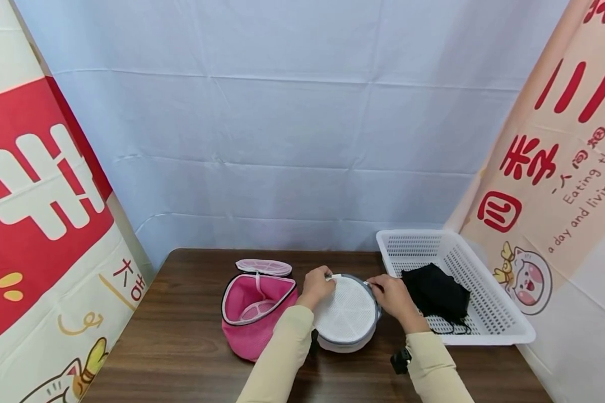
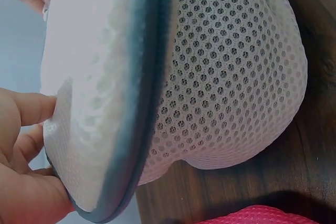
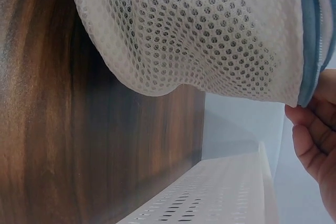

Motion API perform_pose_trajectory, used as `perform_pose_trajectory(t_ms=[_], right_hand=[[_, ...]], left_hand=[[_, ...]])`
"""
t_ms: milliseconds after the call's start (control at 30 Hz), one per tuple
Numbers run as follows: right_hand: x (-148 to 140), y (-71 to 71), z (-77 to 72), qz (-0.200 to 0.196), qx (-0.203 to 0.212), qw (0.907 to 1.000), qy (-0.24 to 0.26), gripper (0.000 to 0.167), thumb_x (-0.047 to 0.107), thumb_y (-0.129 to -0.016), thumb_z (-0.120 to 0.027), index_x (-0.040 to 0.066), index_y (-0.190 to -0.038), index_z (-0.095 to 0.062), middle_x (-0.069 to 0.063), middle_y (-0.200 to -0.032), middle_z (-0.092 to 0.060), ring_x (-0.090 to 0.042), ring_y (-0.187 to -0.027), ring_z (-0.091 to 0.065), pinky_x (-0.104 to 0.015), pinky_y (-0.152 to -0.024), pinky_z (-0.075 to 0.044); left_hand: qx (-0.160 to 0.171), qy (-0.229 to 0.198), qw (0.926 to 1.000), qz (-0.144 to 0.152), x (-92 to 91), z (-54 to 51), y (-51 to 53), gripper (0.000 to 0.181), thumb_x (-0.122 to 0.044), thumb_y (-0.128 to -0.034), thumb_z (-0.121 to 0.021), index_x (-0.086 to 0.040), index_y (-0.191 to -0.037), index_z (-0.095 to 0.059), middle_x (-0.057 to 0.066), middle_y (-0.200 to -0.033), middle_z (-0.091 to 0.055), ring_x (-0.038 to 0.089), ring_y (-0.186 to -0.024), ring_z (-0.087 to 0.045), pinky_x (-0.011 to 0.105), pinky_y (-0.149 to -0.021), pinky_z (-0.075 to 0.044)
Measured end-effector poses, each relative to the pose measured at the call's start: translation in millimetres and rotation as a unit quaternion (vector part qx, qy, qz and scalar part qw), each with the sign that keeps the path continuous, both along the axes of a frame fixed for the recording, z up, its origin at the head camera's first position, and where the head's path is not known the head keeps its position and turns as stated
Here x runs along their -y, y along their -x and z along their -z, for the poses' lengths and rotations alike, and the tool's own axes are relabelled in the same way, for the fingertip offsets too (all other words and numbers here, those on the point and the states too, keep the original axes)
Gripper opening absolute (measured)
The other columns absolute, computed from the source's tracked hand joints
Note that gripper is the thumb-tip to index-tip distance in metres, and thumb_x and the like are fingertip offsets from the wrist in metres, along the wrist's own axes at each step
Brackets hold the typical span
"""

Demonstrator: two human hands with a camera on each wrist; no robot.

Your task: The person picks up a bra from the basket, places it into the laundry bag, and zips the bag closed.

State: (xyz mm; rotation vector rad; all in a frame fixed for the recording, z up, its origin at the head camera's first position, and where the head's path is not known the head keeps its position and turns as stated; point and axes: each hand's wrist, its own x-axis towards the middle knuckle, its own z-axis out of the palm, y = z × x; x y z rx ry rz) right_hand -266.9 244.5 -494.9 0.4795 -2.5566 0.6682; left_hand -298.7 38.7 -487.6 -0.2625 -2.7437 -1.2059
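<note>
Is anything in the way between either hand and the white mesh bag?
Nothing visible: the left hand and right hand both grip the rim of the white mesh bag. The pink bag and white basket stand to either side.

We've got the mesh bag (image 1: pixel 346 310) centre stage on the table (image 1: pixel 191 336), so let's place everything from there. Our left hand (image 1: pixel 316 288) is at its rear left rim, our right hand (image 1: pixel 393 296) at its rear right. Just left of it we find a second bag (image 1: pixel 252 341), that one's lid (image 1: pixel 264 267) lying to the rear. Over to its right, we spot the basket (image 1: pixel 494 339), a cloth bundle (image 1: pixel 438 294) inside. And well behind it, we see a backdrop sheet (image 1: pixel 292 140) hanging!
</note>
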Motion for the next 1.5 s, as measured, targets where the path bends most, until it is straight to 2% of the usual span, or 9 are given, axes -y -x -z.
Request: perform_pose_trajectory(t_ms=[233,500,667,800,1000,1167,1367,1400,1500], right_hand=[[3,-1.6,1.1,0.006,0.003,0.9999,0.009,0.012,-0.002,-0.08,-0.068,0.002,-0.091,-0.071,-0.011,-0.088,-0.065,-0.029,-0.079,-0.063,-0.043,-0.068,-0.05],[5,-5.1,-1.0,0.023,0.027,0.9993,0.015,0.013,-0.001,-0.081,-0.067,0.002,-0.093,-0.071,-0.011,-0.092,-0.065,-0.029,-0.082,-0.063,-0.043,-0.071,-0.05],[9,-8.6,-5.6,0.013,0.03,0.9993,0.018,0.012,0.0,-0.082,-0.066,0.003,-0.093,-0.071,-0.01,-0.091,-0.065,-0.028,-0.081,-0.062,-0.043,-0.069,-0.05],[9,-10.1,-6.0,0.013,0.026,0.9994,0.018,0.012,0.0,-0.082,-0.067,0.003,-0.093,-0.071,-0.01,-0.091,-0.065,-0.028,-0.081,-0.063,-0.043,-0.07,-0.05],[2,-11.9,-1.5,0.008,-0.003,0.9998,0.016,0.013,-0.002,-0.081,-0.068,0.001,-0.092,-0.071,-0.012,-0.09,-0.066,-0.029,-0.08,-0.063,-0.043,-0.069,-0.05],[-5,-13.4,0.0,0.003,-0.024,0.9996,0.014,0.013,-0.004,-0.078,-0.069,0.0,-0.09,-0.071,-0.013,-0.088,-0.066,-0.029,-0.079,-0.063,-0.043,-0.067,-0.051],[-10,-15.5,2.6,-0.002,-0.054,0.9985,0.014,0.013,-0.005,-0.075,-0.071,0.001,-0.087,-0.071,-0.011,-0.083,-0.066,-0.027,-0.074,-0.063,-0.041,-0.063,-0.05],[-10,-15.5,2.9,-0.002,-0.06,0.9981,0.014,0.013,-0.005,-0.075,-0.071,0.001,-0.086,-0.071,-0.01,-0.082,-0.066,-0.027,-0.073,-0.063,-0.041,-0.062,-0.05],[-11,-15.5,3.6,-0.005,-0.076,0.9969,0.015,0.013,-0.006,-0.074,-0.072,0.0,-0.086,-0.07,-0.011,-0.081,-0.065,-0.027,-0.071,-0.062,-0.041,-0.061,-0.05]], left_hand=[[0.053,-0.027,0.9981,-0.015,1.2,-3.1,-1.5,0.004,-0.014,-0.0775,-0.063,-0.012,-0.078,-0.06,0.001,-0.075,-0.057,0.019,-0.072,-0.05,0.031,-0.064,-0.042],[0.081,-0.043,0.9956,-0.023,1.0,-3.4,-1.6,0.004,-0.016,-0.0764,-0.06,-0.012,-0.077,-0.06,-0.001,-0.075,-0.055,0.017,-0.073,-0.05,0.03,-0.065,-0.042],[0.102,-0.089,0.9902,-0.036,4.3,-2.4,-1.1,0.004,-0.015,-0.0756,-0.06,-0.012,-0.073,-0.059,-0.002,-0.072,-0.054,0.015,-0.07,-0.049,0.029,-0.062,-0.04],[0.116,-0.117,0.9858,-0.033,6.1,-3.1,-1.3,0.006,-0.015,-0.076,-0.061,-0.011,-0.073,-0.059,-0.001,-0.073,-0.055,0.015,-0.071,-0.049,0.029,-0.062,-0.04],[0.155,-0.157,0.9749,-0.031,4.0,-2.4,-2.9,0.008,-0.016,-0.0795,-0.061,-0.01,-0.076,-0.058,0.001,-0.078,-0.055,0.017,-0.074,-0.049,0.032,-0.065,-0.04],[0.152,-0.211,0.9638,-0.058,6.1,4.3,-2.3,0.007,-0.015,-0.0787,-0.059,-0.008,-0.077,-0.057,0.003,-0.08,-0.056,0.019,-0.075,-0.05,0.034,-0.067,-0.041],[0.151,-0.299,0.9372,-0.099,6.6,12.2,-3.2,0.008,-0.012,-0.0781,-0.06,-0.005,-0.077,-0.057,0.005,-0.08,-0.056,0.02,-0.075,-0.05,0.033,-0.068,-0.041],[0.148,-0.307,0.9346,-0.103,6.0,11.6,-4.4,0.008,-0.012,-0.0778,-0.06,-0.005,-0.076,-0.056,0.005,-0.079,-0.055,0.02,-0.075,-0.05,0.033,-0.068,-0.041],[0.139,-0.308,0.9341,-0.117,3.6,9.5,-7.1,0.008,-0.011,-0.0771,-0.06,-0.006,-0.074,-0.056,0.004,-0.077,-0.055,0.02,-0.074,-0.049,0.032,-0.068,-0.041]])
